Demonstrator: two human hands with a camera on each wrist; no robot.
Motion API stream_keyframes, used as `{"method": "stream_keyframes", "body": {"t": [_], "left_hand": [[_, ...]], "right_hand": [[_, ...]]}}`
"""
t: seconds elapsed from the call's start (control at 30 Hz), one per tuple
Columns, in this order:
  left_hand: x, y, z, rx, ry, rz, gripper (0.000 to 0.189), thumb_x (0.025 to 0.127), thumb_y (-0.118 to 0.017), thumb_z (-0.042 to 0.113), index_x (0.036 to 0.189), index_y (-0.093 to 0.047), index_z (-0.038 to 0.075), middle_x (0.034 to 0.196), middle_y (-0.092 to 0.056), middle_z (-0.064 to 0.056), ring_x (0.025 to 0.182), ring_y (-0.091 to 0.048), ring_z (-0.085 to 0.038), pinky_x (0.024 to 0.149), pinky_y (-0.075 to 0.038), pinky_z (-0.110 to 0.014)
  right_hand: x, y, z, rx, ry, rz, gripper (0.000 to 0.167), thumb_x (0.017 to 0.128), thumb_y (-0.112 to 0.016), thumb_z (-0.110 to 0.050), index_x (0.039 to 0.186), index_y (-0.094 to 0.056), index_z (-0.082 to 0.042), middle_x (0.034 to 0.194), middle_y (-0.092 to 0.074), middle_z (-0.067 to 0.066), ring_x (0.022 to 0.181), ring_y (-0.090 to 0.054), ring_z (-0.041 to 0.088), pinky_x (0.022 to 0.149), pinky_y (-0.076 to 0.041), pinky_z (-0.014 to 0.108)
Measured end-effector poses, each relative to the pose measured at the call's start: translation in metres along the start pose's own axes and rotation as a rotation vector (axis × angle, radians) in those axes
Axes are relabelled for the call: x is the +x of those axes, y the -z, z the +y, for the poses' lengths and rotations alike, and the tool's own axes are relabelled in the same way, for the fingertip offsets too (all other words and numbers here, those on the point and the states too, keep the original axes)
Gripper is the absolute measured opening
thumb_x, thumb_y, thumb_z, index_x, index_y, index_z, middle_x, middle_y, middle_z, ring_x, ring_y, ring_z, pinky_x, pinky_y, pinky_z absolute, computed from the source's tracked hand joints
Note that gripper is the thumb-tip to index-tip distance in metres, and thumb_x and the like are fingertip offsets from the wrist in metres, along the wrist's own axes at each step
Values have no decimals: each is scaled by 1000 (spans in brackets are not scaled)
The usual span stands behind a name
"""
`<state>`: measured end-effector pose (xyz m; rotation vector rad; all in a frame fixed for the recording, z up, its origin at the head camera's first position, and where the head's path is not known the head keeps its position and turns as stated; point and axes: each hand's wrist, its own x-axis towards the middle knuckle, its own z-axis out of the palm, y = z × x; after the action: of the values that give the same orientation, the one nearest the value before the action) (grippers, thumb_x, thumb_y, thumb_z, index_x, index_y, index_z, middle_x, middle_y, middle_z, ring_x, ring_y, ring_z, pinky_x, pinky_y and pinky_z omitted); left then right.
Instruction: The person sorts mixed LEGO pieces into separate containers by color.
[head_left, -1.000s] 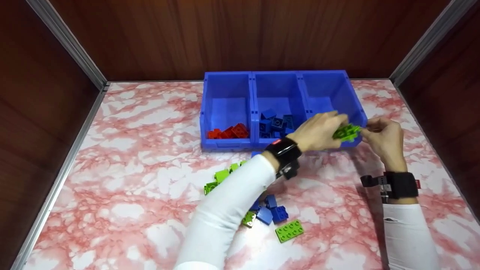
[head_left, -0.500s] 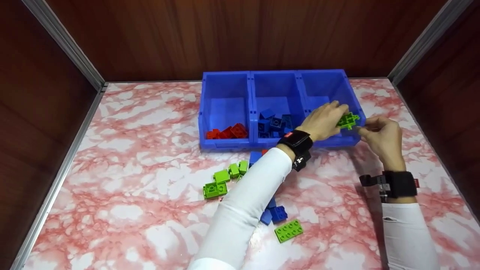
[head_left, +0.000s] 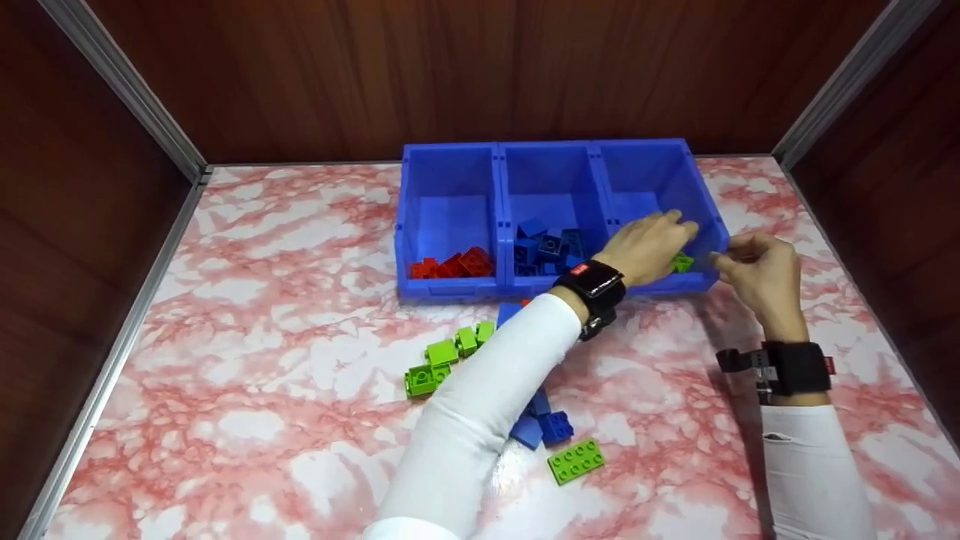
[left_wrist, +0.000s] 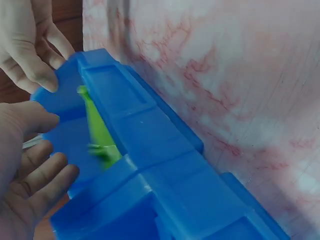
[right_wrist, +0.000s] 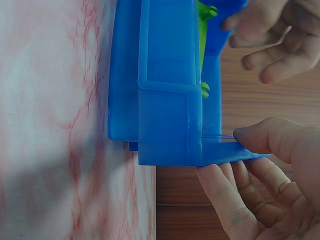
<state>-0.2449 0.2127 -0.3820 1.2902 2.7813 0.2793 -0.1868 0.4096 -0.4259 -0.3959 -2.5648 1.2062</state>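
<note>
Over the right compartment of the blue three-part storage bin (head_left: 463, 286), my left hand (head_left: 646, 247) has its fingers loosely spread, with nothing between them. A green toy piece with small protruding ends (left_wrist: 99, 131) lies in that compartment against the front wall, apart from the fingers. At the bin's right end my right hand (head_left: 766, 279) pinches the side wall (right_wrist: 225, 152), thumb inside and fingers outside. Red bricks (head_left: 474, 262) lie in the left compartment and dark blue bricks (head_left: 550, 246) in the middle one.
Green bricks (head_left: 441, 352), blue bricks (head_left: 556, 427) and a bit of red lie on the marbled table, partly hidden under the left sleeve (head_left: 480, 405). A flat green brick (head_left: 576, 461) lies nearer the front. Wood-look panels (head_left: 480, 75) enclose the table.
My left hand has lowered the green piece over the front wall into the right compartment and let it go. The right hand has stayed at the bin's right wall.
</note>
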Motion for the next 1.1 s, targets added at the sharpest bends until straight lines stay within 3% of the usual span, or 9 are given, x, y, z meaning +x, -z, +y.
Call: {"method": "stream_keyframes", "body": {"t": [0.23,0.47,0.57,0.63,0.7,0.8,0.87,1.0,1.1], "left_hand": [[-29,22,2,8,-86,-2,29,102,-63,24,131,-62,19,134,-65,-1,116,-65,-17,98,-58,-28],[-78,44,2,-7,-166,-46,33,103,-66,29,132,-62,16,126,-67,0,108,-65,-13,91,-57,-25],[-102,47,-5,4,-172,-25,32,102,-67,28,130,-63,12,121,-67,-1,100,-63,-14,84,-57,-23],[-117,48,-9,14,-156,-10,36,101,-68,29,131,-62,10,120,-67,-3,96,-63,-15,80,-57,-23],[-133,49,-11,16,-104,-50,49,100,-69,36,139,-57,9,130,-66,-8,104,-65,-19,88,-60,-26],[-153,51,-12,4,-29,-159,76,97,-69,53,155,-44,10,152,-56,-16,131,-62,-30,109,-58,-38],[-165,51,-13,-18,19,-245,90,94,-68,62,161,-34,13,166,-41,-19,149,-48,-38,123,-46,-51],[-190,41,-22,-51,35,-278,95,93,-67,64,164,-30,14,171,-31,-22,155,-38,-44,125,-39,-59],[-209,29,-30,-67,37,-265,88,94,-67,58,163,-34,14,164,-42,-21,146,-49,-41,118,-50,-56]], "right_hand": [[2,0,-2,-22,37,4,31,92,-75,-15,115,-71,6,71,-58,-30,69,-59,-10,61,-55,7],[-1,-1,-3,-19,17,14,30,91,-77,-14,113,-71,5,70,-58,-30,69,-59,-10,62,-55,7],[-1,0,-2,-24,11,18,30,91,-77,-14,114,-71,4,70,-58,-31,70,-59,-10,63,-54,6],[-1,0,-2,-27,9,21,30,91,-76,-14,114,-71,4,70,-57,-32,71,-59,-10,63,-53,6],[-1,0,-2,-32,11,23,29,91,-76,-14,114,-71,4,70,-57,-32,71,-58,-10,63,-52,6],[-1,0,-2,-31,9,24,30,91,-76,-13,114,-71,4,70,-57,-32,71,-59,-9,64,-52,6],[-1,0,-1,-33,6,24,30,91,-76,-13,115,-71,4,70,-57,-32,71,-59,-9,64,-52,6],[-1,1,-1,-26,-1,18,29,91,-76,-14,115,-71,3,71,-58,-31,72,-59,-9,64,-53,6],[-1,1,-2,-19,4,19,28,91,-76,-13,113,-71,3,71,-58,-30,71,-59,-9,63,-54,6]]}}
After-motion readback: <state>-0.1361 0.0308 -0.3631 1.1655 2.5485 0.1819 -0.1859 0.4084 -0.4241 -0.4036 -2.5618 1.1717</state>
